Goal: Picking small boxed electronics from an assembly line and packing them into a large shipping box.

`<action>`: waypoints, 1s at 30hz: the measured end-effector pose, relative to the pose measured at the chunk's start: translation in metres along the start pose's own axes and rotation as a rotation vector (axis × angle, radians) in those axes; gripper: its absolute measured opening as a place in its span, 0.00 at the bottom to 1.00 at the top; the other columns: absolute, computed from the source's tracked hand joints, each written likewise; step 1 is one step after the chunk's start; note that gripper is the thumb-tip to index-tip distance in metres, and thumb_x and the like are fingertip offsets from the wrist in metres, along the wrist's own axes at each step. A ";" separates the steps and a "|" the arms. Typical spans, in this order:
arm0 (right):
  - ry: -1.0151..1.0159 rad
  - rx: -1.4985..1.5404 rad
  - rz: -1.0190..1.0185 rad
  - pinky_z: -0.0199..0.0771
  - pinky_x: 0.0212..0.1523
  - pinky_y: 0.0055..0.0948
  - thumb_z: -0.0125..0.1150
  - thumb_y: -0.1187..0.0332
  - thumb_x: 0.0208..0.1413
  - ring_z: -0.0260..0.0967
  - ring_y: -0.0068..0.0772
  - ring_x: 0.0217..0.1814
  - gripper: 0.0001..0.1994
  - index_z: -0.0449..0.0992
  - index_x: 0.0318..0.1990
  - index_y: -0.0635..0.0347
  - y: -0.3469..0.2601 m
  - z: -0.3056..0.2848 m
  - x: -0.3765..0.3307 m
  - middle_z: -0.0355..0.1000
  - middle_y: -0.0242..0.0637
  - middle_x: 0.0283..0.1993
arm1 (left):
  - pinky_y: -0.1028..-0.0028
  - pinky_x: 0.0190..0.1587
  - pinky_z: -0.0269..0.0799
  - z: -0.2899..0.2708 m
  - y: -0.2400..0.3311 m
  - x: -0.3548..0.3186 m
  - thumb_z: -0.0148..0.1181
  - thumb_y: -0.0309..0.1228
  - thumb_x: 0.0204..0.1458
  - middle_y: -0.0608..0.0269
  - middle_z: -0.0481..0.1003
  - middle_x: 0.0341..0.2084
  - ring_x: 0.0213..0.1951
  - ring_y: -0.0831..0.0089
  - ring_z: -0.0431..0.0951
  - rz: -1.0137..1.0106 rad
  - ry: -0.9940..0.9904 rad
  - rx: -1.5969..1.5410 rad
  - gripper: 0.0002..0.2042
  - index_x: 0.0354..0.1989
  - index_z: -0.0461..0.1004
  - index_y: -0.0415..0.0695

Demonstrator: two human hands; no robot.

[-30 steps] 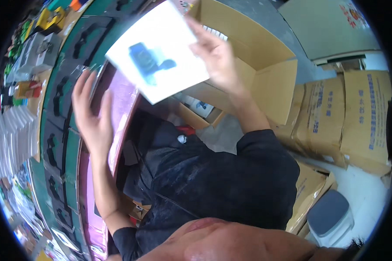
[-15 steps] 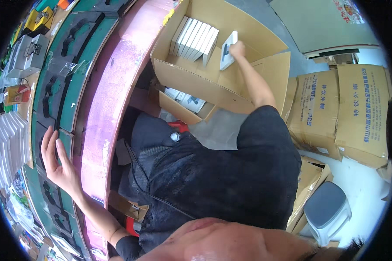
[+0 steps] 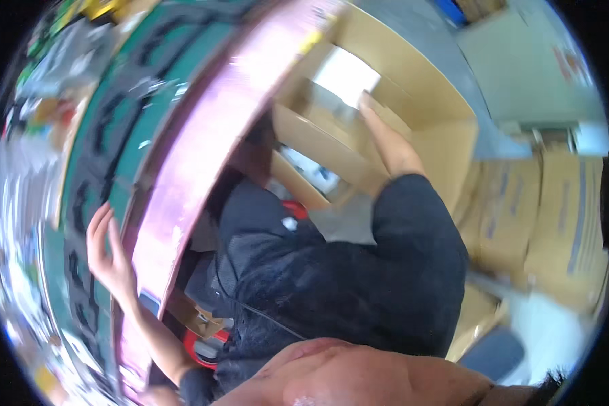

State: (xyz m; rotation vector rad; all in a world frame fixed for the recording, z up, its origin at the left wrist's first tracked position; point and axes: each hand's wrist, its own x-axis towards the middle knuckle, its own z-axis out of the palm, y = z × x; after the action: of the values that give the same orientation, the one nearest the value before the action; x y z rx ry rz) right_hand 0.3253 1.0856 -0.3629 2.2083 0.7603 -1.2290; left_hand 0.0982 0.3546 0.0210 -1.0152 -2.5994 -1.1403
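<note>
My right hand reaches into a large open cardboard carton and grips the near edge of a flat white box. The box lies at the carton's left side, over the place of the row of white boxes; the fingers are mostly hidden. My left hand is open and empty, its fingers stretched out beside the green work surface with black fixtures. A smaller carton below the large one holds a white item with a dark print. The picture is blurred by motion.
A pink ledge runs between the green surface and my body. Stacked white pieces stand at the far left. Sealed cartons and a grey-topped stool are on the right.
My right hand has moved the white box leftward inside the carton, and its broad blank face now shows. The whole view has shifted. My left hand stays open near the work surface.
</note>
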 end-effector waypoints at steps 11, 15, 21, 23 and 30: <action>-0.330 0.394 -0.988 0.54 0.71 0.44 0.35 0.35 0.65 0.51 0.46 0.74 0.42 0.50 0.72 0.62 0.114 0.053 0.014 0.53 0.43 0.73 | 0.63 0.55 0.72 -0.117 -0.031 0.108 0.62 0.29 0.54 0.53 0.77 0.50 0.53 0.54 0.76 0.354 0.469 0.729 0.15 0.50 0.76 0.42; -0.274 0.395 -0.924 0.56 0.70 0.47 0.37 0.26 0.58 0.50 0.49 0.74 0.48 0.49 0.73 0.57 0.121 0.058 -0.020 0.51 0.42 0.75 | 0.55 0.61 0.64 -0.210 -0.086 0.162 0.68 0.44 0.46 0.38 0.65 0.59 0.60 0.43 0.66 0.460 0.499 0.627 0.36 0.61 0.63 0.38; -0.051 0.344 -0.928 0.60 0.67 0.49 0.39 0.25 0.55 0.56 0.51 0.71 0.53 0.54 0.70 0.69 0.110 0.037 0.018 0.52 0.50 0.73 | 0.57 0.55 0.70 -0.261 -0.114 0.188 0.70 0.45 0.44 0.40 0.73 0.50 0.53 0.47 0.74 -0.003 0.191 0.885 0.37 0.63 0.65 0.43; 0.005 0.333 -0.889 0.62 0.66 0.48 0.39 0.25 0.55 0.58 0.52 0.69 0.54 0.56 0.68 0.73 0.109 0.037 0.026 0.54 0.52 0.72 | 0.57 0.51 0.73 -0.265 -0.114 0.182 0.68 0.44 0.46 0.43 0.77 0.43 0.47 0.48 0.78 -0.038 0.196 0.943 0.33 0.62 0.67 0.47; 0.162 0.339 -0.956 0.67 0.61 0.39 0.40 0.27 0.56 0.68 0.50 0.61 0.52 0.69 0.57 0.82 0.103 0.039 0.028 0.70 0.56 0.60 | 0.61 0.38 0.77 -0.248 -0.067 0.160 0.60 0.33 0.51 0.51 0.80 0.30 0.36 0.57 0.82 -0.033 0.182 1.320 0.18 0.52 0.74 0.45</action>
State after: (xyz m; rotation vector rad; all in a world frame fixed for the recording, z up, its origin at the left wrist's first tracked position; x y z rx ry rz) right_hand 0.3837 0.9923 -0.3901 2.2639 1.9395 -1.6931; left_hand -0.1022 0.2350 0.2134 -0.4733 -2.3822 0.5269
